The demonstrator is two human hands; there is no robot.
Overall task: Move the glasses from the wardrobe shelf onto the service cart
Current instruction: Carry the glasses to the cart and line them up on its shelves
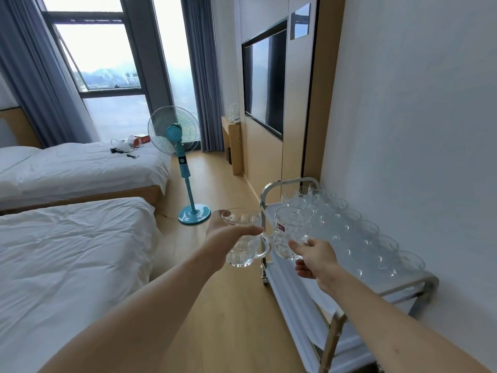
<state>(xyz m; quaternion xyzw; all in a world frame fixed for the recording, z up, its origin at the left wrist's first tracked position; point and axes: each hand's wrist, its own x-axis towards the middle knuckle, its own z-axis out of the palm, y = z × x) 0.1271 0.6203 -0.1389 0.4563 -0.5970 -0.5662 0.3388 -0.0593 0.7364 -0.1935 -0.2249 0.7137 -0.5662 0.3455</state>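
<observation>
Wooden floor [231, 305] open beside service cart [279, 297], left hand [228, 238] grip around mug [242, 238], right hand [317, 261] grip pinching mug handle [302, 242]

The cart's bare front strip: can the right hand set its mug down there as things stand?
Probably yes. The right hand holds its glass mug just over the service cart, whose near strip looks bare; the stored glasses line the wall side.

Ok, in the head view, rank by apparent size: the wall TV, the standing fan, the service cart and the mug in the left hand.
1. service cart, though it is nearest
2. wall TV and standing fan, too close to rank
3. mug in the left hand
</observation>
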